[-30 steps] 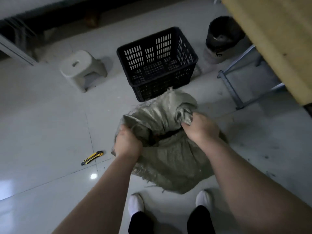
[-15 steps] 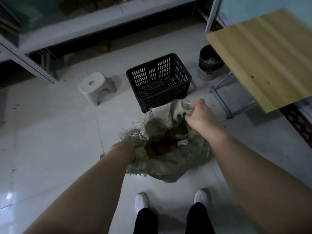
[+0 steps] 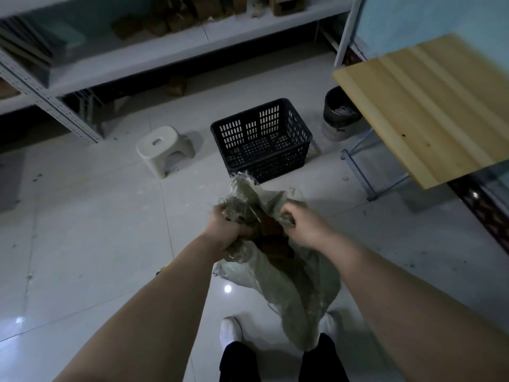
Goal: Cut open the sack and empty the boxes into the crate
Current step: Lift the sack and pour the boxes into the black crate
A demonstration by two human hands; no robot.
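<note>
- Left hand and right hand: each grip is closed on the cut mouth of the sack, which hangs in front of the person.
- Brown boxes show inside.
- Crate stands on the floor just beyond; centre the mouth over it before tipping.
</note>
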